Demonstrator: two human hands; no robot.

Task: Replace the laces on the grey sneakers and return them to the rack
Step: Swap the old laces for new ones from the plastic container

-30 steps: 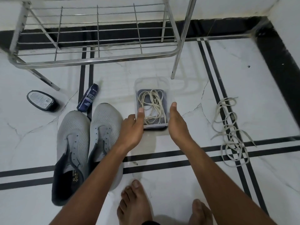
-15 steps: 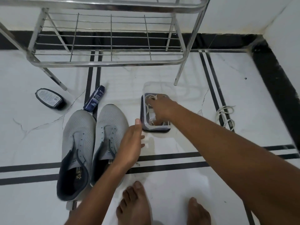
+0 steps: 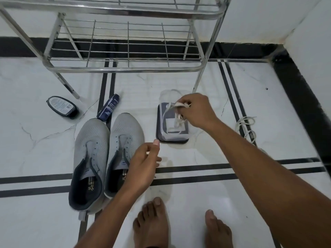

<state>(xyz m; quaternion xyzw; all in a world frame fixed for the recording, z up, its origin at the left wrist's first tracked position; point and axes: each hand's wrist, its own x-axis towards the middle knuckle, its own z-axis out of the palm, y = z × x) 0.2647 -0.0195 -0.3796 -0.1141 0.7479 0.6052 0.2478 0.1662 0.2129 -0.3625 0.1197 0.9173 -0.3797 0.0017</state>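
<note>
Soft even light, wide-angle edge bending

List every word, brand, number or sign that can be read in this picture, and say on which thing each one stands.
"SPORTS": white print on the dark blue tube lying by the toes of the grey sneakers; its other lines are too blurred to read.
Black oval tin: label print too small to read.
Sneaker insoles: pale marks, not readable.
Clear box: no text seen.

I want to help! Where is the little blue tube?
In the head view, the blue tube lies on the floor left of centre, touching the toe of the left grey sneaker, beside the black tin.
</note>
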